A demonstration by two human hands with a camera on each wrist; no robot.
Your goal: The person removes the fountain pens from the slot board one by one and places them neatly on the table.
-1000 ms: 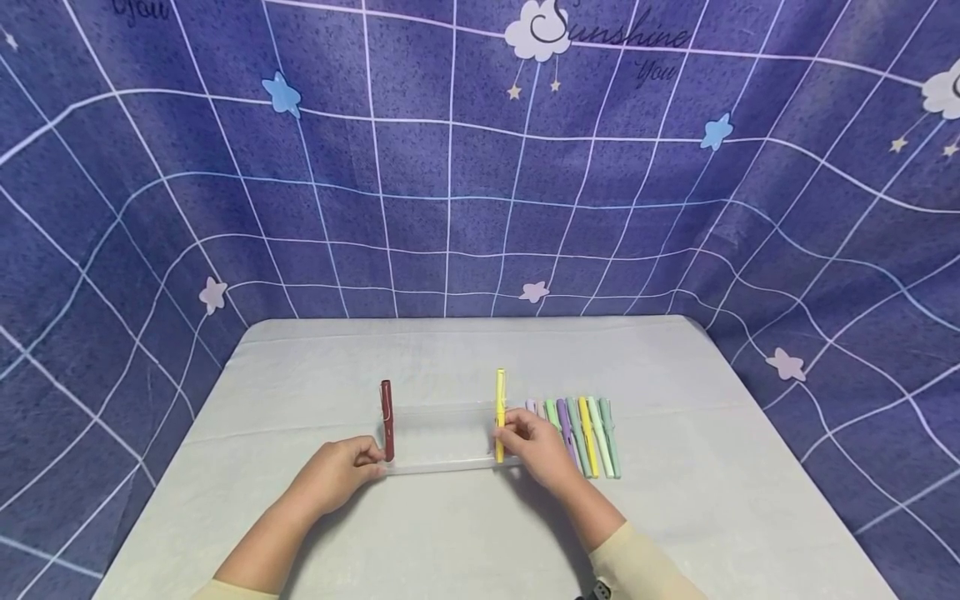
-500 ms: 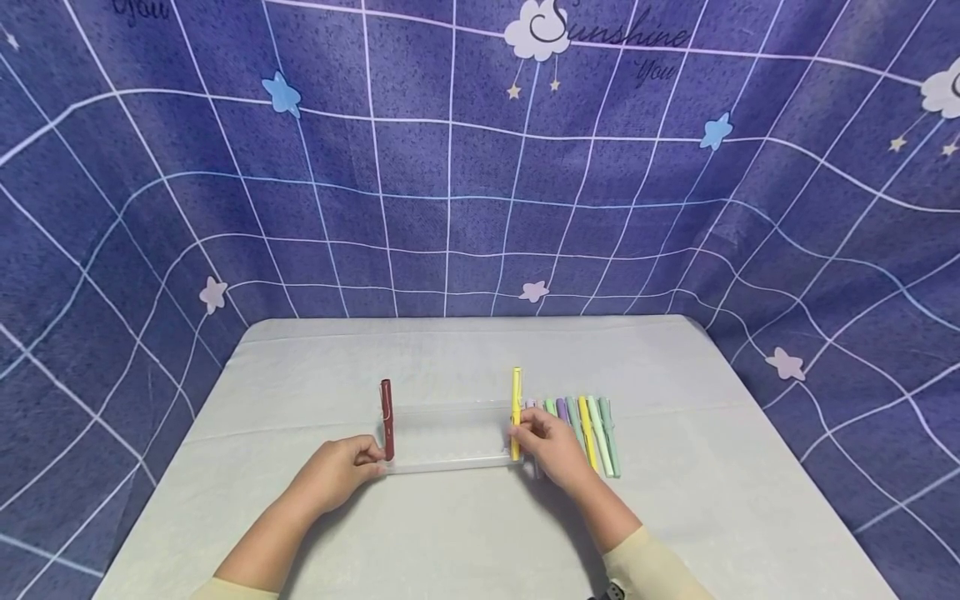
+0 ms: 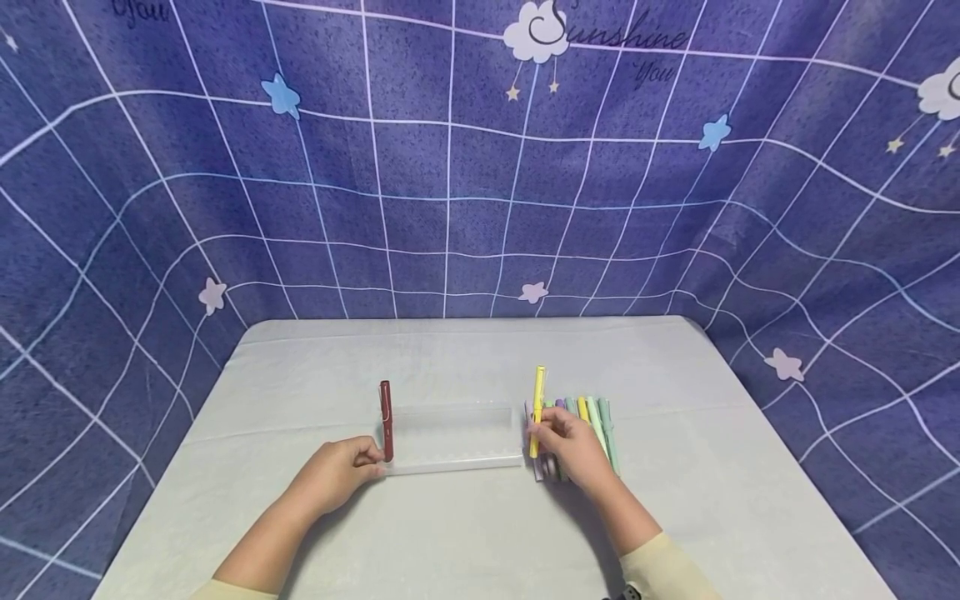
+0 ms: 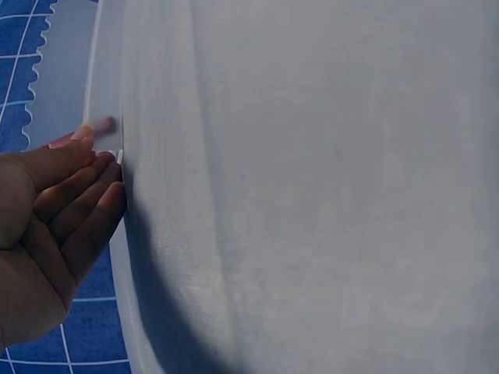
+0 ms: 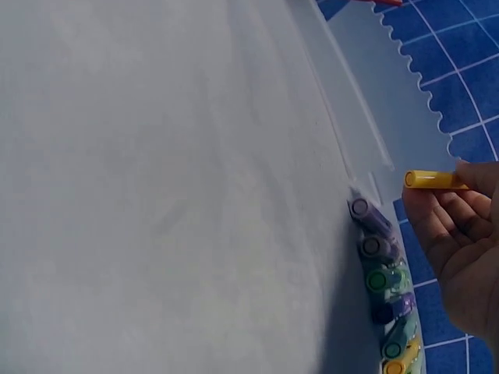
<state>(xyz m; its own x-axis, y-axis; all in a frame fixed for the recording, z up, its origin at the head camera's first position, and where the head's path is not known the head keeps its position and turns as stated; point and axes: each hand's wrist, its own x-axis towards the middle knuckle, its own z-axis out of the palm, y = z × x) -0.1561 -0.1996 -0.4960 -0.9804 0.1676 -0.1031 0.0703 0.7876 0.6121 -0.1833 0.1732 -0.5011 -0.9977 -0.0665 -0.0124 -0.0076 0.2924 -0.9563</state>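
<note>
A clear plastic pen rack (image 3: 457,463) with a scalloped edge lies across the middle of the table. At its left end a dark red pen (image 3: 386,412) rests on it, standing nearly upright in the head view. My left hand (image 3: 339,477) pinches that end of the rack between thumb and fingers, beside the red pen. My right hand (image 3: 576,448) pinches a yellow pen (image 3: 539,387) between thumb and fingertips, just past the rack's right end. In the right wrist view the yellow pen's end (image 5: 425,180) sticks out from the fingers.
Right of the rack lies a row of several pens in purple, green, yellow and teal, such as a pale green pen (image 3: 600,425); my right hand partly covers them. A white cloth (image 3: 465,533) covers the table. A blue gridded curtain (image 3: 480,225) surrounds the back and sides.
My right hand has moved rightward with the yellow pen, from over the rack's right part to beyond its end, above the row of pens. The left hand, rack and red pen stay put.
</note>
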